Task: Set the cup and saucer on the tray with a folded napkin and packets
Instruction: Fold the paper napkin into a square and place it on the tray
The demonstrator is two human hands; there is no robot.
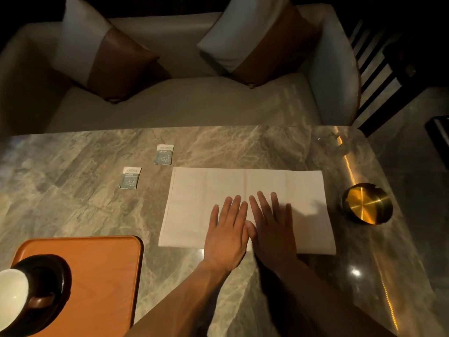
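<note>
On the marble table [73, 181], the white napkin [199, 190] lies spread flat under both hands, the left hand [227, 235] and right hand [273, 233] side by side with fingers [237, 207] stretched out flat, holding nothing. Two small blue-and-white packets [130, 178] lie just left of the napkin, their print too small to read, and a brass ashtray [366, 203] sits near its right edge. The cup [12, 295] stands on its dark saucer [57, 276] on the orange tray [102, 276] at lower left, with a cushioned sofa [170, 103] beyond the table.

Grey veined marble tabletop [73, 190], polished and glossy; white cloth napkin [243, 186], matt (faint creases); round brass ashtray [366, 203], brushed, shiny.
</note>
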